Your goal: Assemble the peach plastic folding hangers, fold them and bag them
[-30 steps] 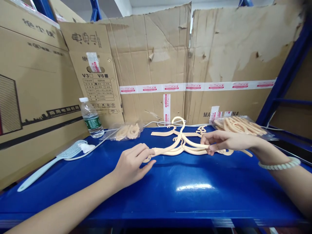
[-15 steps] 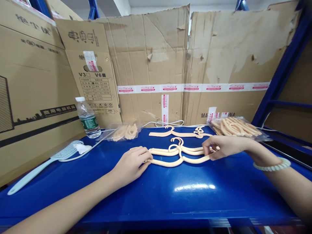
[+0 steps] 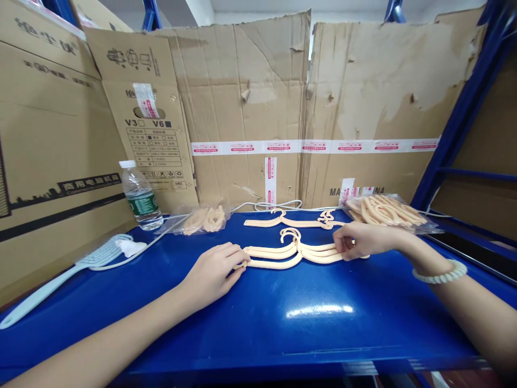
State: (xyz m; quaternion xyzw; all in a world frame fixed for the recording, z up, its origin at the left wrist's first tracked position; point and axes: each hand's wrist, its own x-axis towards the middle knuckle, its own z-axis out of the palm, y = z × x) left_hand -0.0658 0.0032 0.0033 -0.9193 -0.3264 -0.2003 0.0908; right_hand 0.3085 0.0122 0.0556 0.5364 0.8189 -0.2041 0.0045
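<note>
Several cream clothes hangers (image 3: 278,264) lie nested on the blue tabletop (image 3: 258,318), their hooks bunched together and pointing away from me. My left hand (image 3: 218,269) is closed on the left ends of the hangers, thumb and fingers pinching the nearest one. At the right ends, my right hand (image 3: 363,240) has its fingers curled down around the arms and partly covers them. Behind the stack lies another peach hanger (image 3: 301,222), with small peach hook pieces (image 3: 326,218) at its right part.
Clear bags of hanger parts lie at back left (image 3: 202,220) and back right (image 3: 385,210). A water bottle (image 3: 141,196) and a light blue hairbrush (image 3: 81,267) are on the left. Cardboard sheets (image 3: 246,108) wall the back. A dark flat device (image 3: 476,256) rests at right.
The nearest hanger has moved back against the others, so its hook now lines up with theirs. Both hands stay at the ends; the view has shifted slightly.
</note>
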